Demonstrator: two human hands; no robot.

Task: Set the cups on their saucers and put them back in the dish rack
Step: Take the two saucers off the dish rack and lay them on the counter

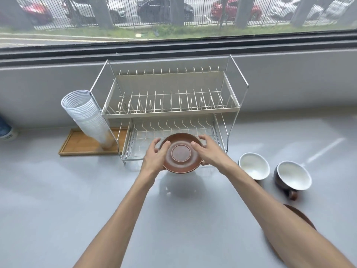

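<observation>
A brown saucer (pixel 181 154) hangs just above the counter, in front of the lower tier of the two-tier wire dish rack (pixel 170 111). My left hand (pixel 156 158) grips its left rim and my right hand (pixel 207 150) grips its right rim. Both rack tiers hold nothing. Two dark cups with white insides stand on the counter at the right: the nearer-to-rack cup (pixel 254 165) and the cup with a brown handle (pixel 292 176). A second brown saucer (pixel 301 215) lies at the lower right, mostly hidden under my right forearm.
A tall leaning stack of clear plastic cups (pixel 87 115) stands on a wooden tray (pixel 77 145) left of the rack. The grey counter (pixel 58 200) runs to a low wall under a wide window. A blue object (pixel 5 129) shows at the far left edge.
</observation>
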